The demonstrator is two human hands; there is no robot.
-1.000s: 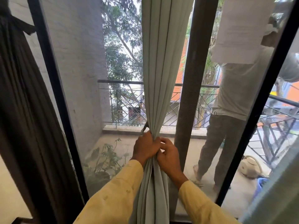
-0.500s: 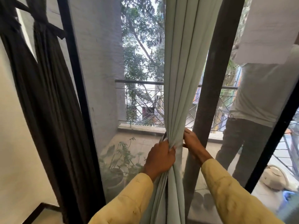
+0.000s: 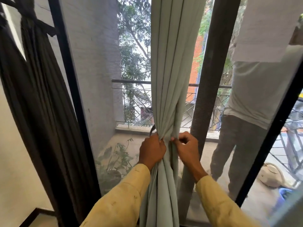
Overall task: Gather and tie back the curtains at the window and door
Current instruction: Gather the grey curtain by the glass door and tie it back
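The left hand (image 3: 152, 150) is closed tight around the pale green curtain (image 3: 172, 71), fingers wrapped over the gathered folds so the cloth narrows to a waist inside the fist and hangs loose below the wrist. Just to its right, the right hand (image 3: 186, 147) has its fingers curled, and thumb and forefinger pinch a fold on the right side of that same waist. Whether it holds anything more inside the curl cannot be told. The two hands are nearly touching across the bunch.

A dark strap (image 3: 152, 128) curves out from behind the cloth just above the left knuckles. Right of the right hand stands a dark upright (image 3: 211, 79) of the door frame. Beyond it, outside the glass, a person (image 3: 250, 99) stands on the balcony. Far left of the grip, a dark curtain (image 3: 42, 99) hangs already bound near its top. Behind the left hand are a potted plant (image 3: 114, 158) and a railing (image 3: 136, 99).
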